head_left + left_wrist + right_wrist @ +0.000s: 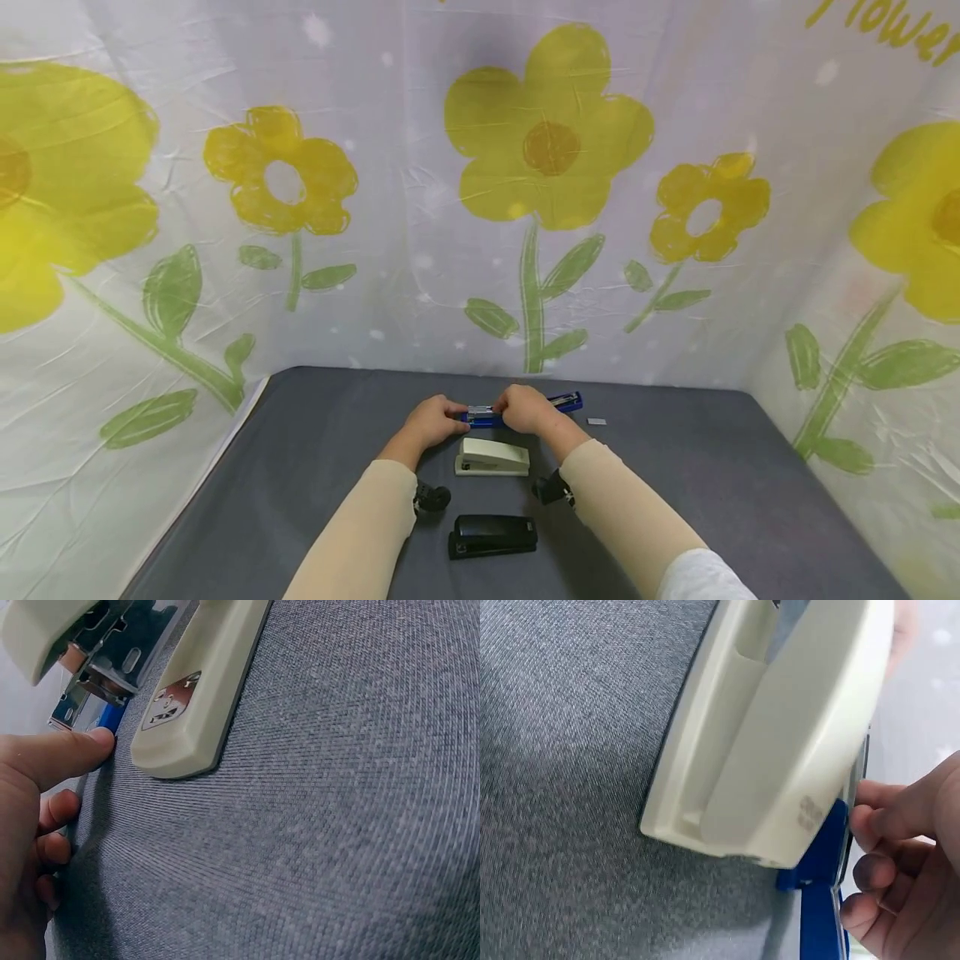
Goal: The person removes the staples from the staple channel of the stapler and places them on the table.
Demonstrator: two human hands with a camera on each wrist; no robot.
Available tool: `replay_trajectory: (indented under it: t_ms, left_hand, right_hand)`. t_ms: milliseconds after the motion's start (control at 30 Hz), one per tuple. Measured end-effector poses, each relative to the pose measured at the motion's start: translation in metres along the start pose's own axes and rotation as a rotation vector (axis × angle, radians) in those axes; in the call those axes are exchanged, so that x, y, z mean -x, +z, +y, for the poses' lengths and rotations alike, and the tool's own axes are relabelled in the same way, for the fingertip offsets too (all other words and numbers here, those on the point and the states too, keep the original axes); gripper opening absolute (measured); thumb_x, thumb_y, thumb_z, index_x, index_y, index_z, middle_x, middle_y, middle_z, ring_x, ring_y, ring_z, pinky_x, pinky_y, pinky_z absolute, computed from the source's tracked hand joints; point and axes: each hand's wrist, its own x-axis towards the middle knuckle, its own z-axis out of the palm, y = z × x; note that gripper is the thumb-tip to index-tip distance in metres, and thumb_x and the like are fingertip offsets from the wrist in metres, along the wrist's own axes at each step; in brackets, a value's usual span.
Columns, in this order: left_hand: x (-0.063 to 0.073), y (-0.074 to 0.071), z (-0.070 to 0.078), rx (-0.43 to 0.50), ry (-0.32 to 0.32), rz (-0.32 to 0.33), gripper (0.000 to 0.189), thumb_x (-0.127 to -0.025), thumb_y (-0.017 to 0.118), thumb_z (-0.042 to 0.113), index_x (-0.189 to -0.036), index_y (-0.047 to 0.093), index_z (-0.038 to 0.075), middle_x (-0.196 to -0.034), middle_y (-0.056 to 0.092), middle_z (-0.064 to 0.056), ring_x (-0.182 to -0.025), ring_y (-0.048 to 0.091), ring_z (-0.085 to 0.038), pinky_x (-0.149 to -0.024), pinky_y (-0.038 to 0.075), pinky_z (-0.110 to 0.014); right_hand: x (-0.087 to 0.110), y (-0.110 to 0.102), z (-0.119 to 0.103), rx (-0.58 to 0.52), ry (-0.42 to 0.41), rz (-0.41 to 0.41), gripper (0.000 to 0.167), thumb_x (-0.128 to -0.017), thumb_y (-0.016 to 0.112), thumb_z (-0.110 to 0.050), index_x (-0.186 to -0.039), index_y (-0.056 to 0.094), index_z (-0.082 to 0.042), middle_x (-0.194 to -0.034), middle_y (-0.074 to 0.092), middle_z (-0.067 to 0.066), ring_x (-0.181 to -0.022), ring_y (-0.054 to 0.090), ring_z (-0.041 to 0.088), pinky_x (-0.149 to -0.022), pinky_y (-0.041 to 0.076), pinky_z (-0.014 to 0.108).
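A blue stapler (pixel 487 419) lies at the far side of the table, its top arm (pixel 566 402) swung open to the right and the metal magazine showing. My left hand (pixel 433 421) holds its left end, thumb on the near side of the blue base. In the left wrist view the thumb (pixel 94 742) presses on a bit of blue beyond the cream stapler. My right hand (pixel 525 408) bends over the stapler's middle, thumb and fingertips pinched at the magazine. In the right wrist view the fingers (pixel 877 817) meet at the metal rail; I cannot tell whether a small piece is between them.
A cream stapler (pixel 491 457) stands just in front of the blue one, between my forearms. Nearer to me is a black stapler (pixel 493 536). A small strip of staples (pixel 596 422) lies on the grey table (pixel 697 467) right of the blue stapler. A flowered curtain hangs behind.
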Motion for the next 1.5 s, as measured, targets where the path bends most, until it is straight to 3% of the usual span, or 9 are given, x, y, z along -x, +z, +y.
replay_trajectory:
  t_ms: [433,633,800,1033,1333,1500]
  left_hand:
    - [0.001,-0.002,0.005,-0.016,-0.001,-0.021,0.040,-0.094,0.077,0.026,-0.132,0.072,0.014,-0.100,0.058,-0.004,-0.083,0.054,-0.018,-0.076,0.047,-0.039]
    - [0.001,-0.002,0.005,-0.030,0.008,-0.021,0.040,-0.093,0.078,0.027,-0.131,0.072,0.015,-0.102,0.059,-0.004,-0.085,0.055,-0.019,-0.077,0.047,-0.040]
    - [-0.001,-0.001,0.004,-0.043,0.016,-0.020,0.041,-0.092,0.078,0.028,-0.131,0.073,0.015,-0.101,0.059,-0.004,-0.084,0.055,-0.019,-0.077,0.047,-0.040]
    - [-0.004,0.004,0.001,-0.042,0.029,-0.010,0.041,-0.092,0.079,0.028,-0.130,0.073,0.015,-0.099,0.058,-0.003,-0.081,0.053,-0.018,-0.073,0.045,-0.039]
    - [-0.004,0.005,-0.002,-0.019,0.019,-0.002,0.042,-0.091,0.079,0.027,-0.130,0.073,0.014,-0.099,0.059,-0.003,-0.081,0.053,-0.018,-0.072,0.044,-0.038]
    - [-0.007,0.004,-0.007,-0.022,0.031,0.006,0.041,-0.091,0.080,0.027,-0.129,0.074,0.014,-0.099,0.060,-0.004,-0.081,0.054,-0.018,-0.074,0.046,-0.039]
  right_hand:
    - [-0.003,0.009,-0.004,-0.152,0.034,0.042,0.023,-0.103,0.061,-0.012,-0.117,0.076,-0.003,-0.118,0.072,0.012,-0.112,0.066,0.031,-0.090,0.054,0.045]
    - [-0.005,0.011,-0.002,-0.204,0.034,0.133,0.015,-0.101,0.068,-0.020,-0.103,0.076,-0.007,-0.097,0.072,0.004,-0.088,0.067,0.021,-0.081,0.054,0.040]
    - [-0.008,0.011,-0.007,-0.244,0.028,0.181,0.009,-0.096,0.074,-0.017,-0.093,0.074,-0.008,-0.085,0.068,0.000,-0.075,0.061,0.015,-0.072,0.052,0.035]
    - [-0.011,0.011,-0.010,-0.321,0.109,0.174,0.015,-0.093,0.078,-0.012,-0.105,0.073,-0.004,-0.093,0.069,0.006,-0.084,0.065,0.022,-0.078,0.054,0.040]
    - [-0.012,0.009,-0.011,-0.243,0.040,0.171,0.010,-0.094,0.075,-0.010,-0.102,0.080,-0.004,-0.098,0.075,0.007,-0.090,0.070,0.024,-0.078,0.056,0.039]
    - [-0.012,0.001,-0.010,-0.263,0.019,0.172,0.012,-0.095,0.074,-0.009,-0.105,0.079,-0.003,-0.101,0.074,0.008,-0.091,0.069,0.025,-0.080,0.056,0.039]
